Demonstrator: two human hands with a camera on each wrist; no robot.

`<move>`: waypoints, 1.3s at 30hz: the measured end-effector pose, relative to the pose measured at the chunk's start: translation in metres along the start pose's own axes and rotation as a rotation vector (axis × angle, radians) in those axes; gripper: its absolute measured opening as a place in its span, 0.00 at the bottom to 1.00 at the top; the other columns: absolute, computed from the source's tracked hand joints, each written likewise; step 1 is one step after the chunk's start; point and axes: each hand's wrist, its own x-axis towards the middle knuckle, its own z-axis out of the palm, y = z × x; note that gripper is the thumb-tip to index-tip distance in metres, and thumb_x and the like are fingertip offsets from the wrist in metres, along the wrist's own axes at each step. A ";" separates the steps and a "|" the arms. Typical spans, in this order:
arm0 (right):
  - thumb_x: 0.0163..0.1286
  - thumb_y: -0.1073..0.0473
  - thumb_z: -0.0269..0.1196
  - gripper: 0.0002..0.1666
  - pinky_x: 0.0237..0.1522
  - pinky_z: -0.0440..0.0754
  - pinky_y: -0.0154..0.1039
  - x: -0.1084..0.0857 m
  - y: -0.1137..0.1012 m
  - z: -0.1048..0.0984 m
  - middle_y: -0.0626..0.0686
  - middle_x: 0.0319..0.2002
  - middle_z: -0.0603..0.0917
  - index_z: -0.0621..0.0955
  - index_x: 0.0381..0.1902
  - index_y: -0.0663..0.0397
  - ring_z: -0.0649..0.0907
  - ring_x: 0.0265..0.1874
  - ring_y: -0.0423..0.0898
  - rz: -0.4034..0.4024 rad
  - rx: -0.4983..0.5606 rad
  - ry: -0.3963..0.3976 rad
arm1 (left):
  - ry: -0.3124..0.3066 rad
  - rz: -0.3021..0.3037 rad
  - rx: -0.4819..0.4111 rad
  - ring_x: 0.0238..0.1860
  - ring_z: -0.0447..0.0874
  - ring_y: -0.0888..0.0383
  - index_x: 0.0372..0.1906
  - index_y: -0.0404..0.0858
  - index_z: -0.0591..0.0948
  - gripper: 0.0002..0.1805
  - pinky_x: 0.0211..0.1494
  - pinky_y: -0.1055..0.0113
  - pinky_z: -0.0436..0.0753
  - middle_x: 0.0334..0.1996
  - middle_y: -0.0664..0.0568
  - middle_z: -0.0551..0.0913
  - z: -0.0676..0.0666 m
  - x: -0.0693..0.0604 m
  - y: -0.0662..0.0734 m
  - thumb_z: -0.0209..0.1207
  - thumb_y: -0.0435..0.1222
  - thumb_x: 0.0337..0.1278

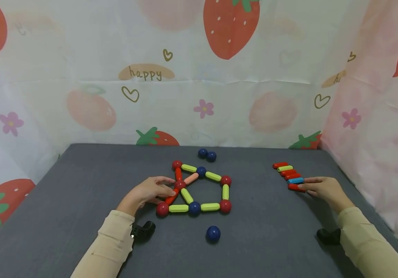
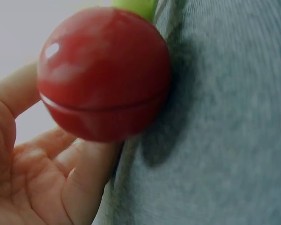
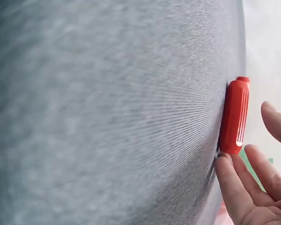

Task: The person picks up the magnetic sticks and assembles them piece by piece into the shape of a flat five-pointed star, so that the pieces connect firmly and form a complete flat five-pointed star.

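Magnetic rods and balls form a flat frame in the middle of the head view. My left hand (image 1: 152, 191) is at its left side, fingertips and thumb about a slanted red rod (image 1: 172, 197). That rod joins an inner red ball (image 1: 179, 185) and the near-left red ball (image 2: 103, 75), which hides the fingertips in the left wrist view. My right hand (image 1: 325, 190) is at the near end of a row of loose rods. Its fingertips touch the end of a red rod (image 3: 234, 117), with the thumb standing apart. Beside that rod lies a blue rod (image 1: 295, 180).
Two dark blue balls (image 1: 207, 155) sit behind the frame, and another dark blue ball (image 1: 213, 234) lies in front. Further red rods and a yellow-green rod (image 1: 285, 168) continue the row on the grey tabletop (image 1: 254, 239). A printed cloth (image 1: 185, 108) hangs behind and beside the table.
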 end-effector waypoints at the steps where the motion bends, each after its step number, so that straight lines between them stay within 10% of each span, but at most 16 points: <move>1: 0.68 0.46 0.66 0.45 0.44 0.84 0.25 0.001 0.000 -0.001 0.75 0.73 0.58 0.66 0.69 0.74 0.77 0.38 0.26 0.004 0.005 -0.003 | 0.003 0.000 0.002 0.49 0.84 0.54 0.68 0.38 0.73 0.32 0.53 0.56 0.86 0.54 0.43 0.85 0.001 -0.001 0.001 0.67 0.40 0.59; 25: 0.63 0.58 0.71 0.23 0.35 0.85 0.33 -0.006 -0.011 0.017 0.66 0.51 0.82 0.84 0.50 0.70 0.82 0.31 0.38 -0.032 -0.156 -0.051 | 0.112 -0.053 0.081 0.49 0.85 0.49 0.55 0.33 0.81 0.24 0.48 0.57 0.87 0.51 0.41 0.84 0.011 0.006 0.010 0.66 0.46 0.61; 39: 0.70 0.61 0.64 0.29 0.45 0.88 0.39 -0.030 -0.038 0.068 0.67 0.55 0.80 0.74 0.61 0.78 0.83 0.39 0.39 -0.043 0.091 -0.209 | 0.121 -0.073 0.089 0.47 0.87 0.49 0.52 0.31 0.83 0.22 0.49 0.57 0.88 0.50 0.39 0.86 0.012 0.015 0.024 0.68 0.42 0.59</move>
